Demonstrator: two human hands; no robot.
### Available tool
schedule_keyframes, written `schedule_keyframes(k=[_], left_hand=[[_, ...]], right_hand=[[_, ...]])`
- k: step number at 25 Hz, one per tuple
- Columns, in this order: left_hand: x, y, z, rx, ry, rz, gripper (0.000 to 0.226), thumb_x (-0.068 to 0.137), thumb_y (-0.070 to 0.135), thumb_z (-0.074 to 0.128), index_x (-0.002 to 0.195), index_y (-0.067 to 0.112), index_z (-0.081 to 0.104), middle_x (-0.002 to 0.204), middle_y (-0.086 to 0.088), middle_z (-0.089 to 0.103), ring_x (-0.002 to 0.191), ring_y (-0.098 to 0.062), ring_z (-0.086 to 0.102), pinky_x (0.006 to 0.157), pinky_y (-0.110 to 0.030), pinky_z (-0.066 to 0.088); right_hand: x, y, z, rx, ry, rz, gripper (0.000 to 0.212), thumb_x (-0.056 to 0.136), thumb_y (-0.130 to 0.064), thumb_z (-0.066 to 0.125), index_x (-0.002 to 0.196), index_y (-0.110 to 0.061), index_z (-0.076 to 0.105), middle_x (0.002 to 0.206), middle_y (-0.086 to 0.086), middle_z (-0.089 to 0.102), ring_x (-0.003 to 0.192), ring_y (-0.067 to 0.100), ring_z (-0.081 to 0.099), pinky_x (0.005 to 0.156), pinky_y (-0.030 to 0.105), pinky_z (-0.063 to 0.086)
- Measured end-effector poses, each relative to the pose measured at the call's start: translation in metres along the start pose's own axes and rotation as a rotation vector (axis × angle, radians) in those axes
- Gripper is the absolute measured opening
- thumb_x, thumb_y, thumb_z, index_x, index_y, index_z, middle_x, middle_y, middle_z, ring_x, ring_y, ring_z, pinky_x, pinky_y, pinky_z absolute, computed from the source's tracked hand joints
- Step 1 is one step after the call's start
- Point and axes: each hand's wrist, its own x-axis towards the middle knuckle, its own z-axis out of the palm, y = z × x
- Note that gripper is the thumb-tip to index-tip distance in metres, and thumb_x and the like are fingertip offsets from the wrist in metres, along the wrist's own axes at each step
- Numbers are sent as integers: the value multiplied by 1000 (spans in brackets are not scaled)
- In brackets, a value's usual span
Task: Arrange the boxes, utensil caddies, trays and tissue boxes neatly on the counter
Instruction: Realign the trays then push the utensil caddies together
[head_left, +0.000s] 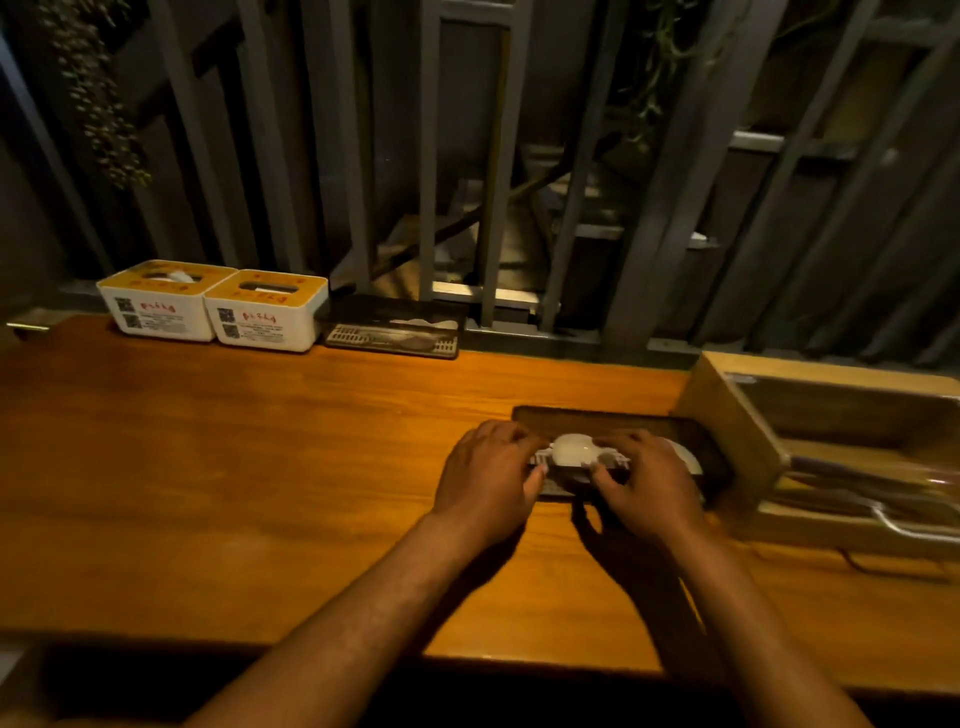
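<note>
A dark rectangular tray (613, 418) lies on the wooden counter (260, 457), right of centre, with a white spoon-like piece (571, 449) in it. My left hand (488, 467) grips the tray's front left edge and my right hand (649, 478) grips its front right part. Touching the tray's right side is a wooden utensil caddy (727, 415) holding metal utensils (893, 519). At the back left, two white tissue boxes with yellow lids (161, 306) (265, 317) stand side by side. A second dark tray (395, 327) lies just right of them.
Grey metal bars (488, 208) run behind the counter's back edge, with hanging plants (93, 93) at the upper left. The counter's front edge runs close to my forearms. A cable (893, 569) lies in front of the caddy.
</note>
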Motion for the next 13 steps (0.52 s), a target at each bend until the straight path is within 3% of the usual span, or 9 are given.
schedule_keyframes(k=[3, 6, 13], left_hand=[[-3, 46, 28, 95, -36, -21, 43, 94, 40, 51, 136, 30, 52, 142, -4, 49, 131, -23, 40, 107, -39, 33], [-8, 62, 39, 208, -58, -59, 50, 95, 38, 51, 143, 32, 39, 150, -5, 41, 137, -25, 34, 114, -42, 27], [-12, 36, 28, 295, -105, -189, 58, 98, 39, 44, 151, 33, 20, 160, -3, 24, 146, -27, 19, 119, -44, 18]], right_hand=[[-18, 39, -12, -142, -21, -22, 61, 82, -52, 63, 139, -39, 47, 144, 0, 47, 136, 24, 37, 113, 48, 29], [-28, 54, -17, -238, -132, -70, 78, 84, -56, 57, 150, -45, 19, 160, 0, 24, 148, 27, 14, 120, 53, 7], [-14, 29, -8, -179, -192, -231, 78, 88, -50, 51, 154, -36, 12, 164, 0, 14, 150, 28, 7, 120, 53, 7]])
